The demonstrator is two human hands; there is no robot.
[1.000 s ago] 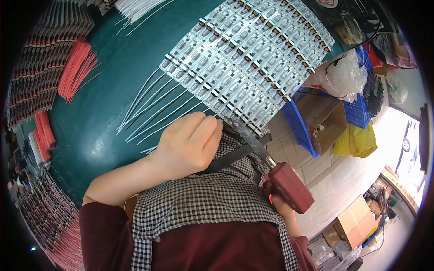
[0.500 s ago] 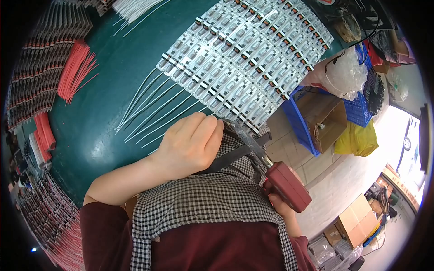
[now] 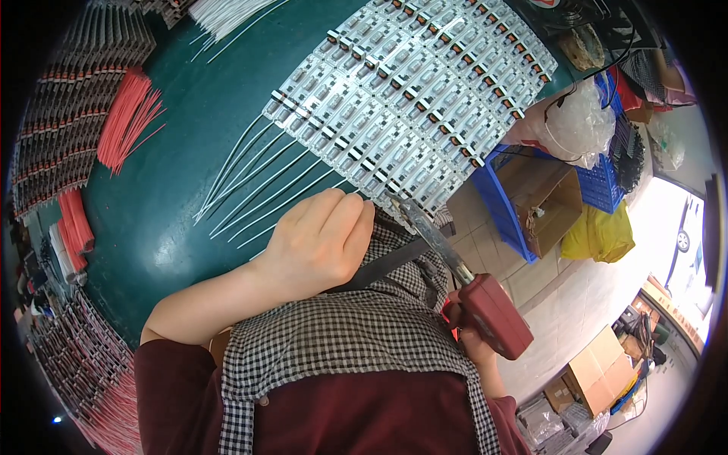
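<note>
My left hand (image 3: 318, 243) is closed in a pinch at the near edge of a panel of small silvery circuit boards (image 3: 409, 98). Its fingertips are turned away, so what they hold is hidden. Several thin white wires (image 3: 262, 178) run from the panel's left edge over the table, and the nearest pass behind this hand. On the right, my right hand (image 3: 474, 349) grips a dark red soldering gun (image 3: 497, 315), mostly hidden behind its body. The gun's long metal tip (image 3: 428, 231) points up and left to the panel's near corner, close to my left fingers.
Red wire bundles (image 3: 129, 117) and stacked board strips (image 3: 64, 121) lie along the left of the green table (image 3: 167, 197). White wires (image 3: 227, 15) are at the back. Beyond the right edge are a blue crate (image 3: 500, 205), a cardboard box (image 3: 557, 216) and a yellow bag (image 3: 603, 235).
The soldering gun has shifted slightly right, and its tip now shows over the panel's near corner. A red glow appears by my right hand. My left hand has hardly moved.
</note>
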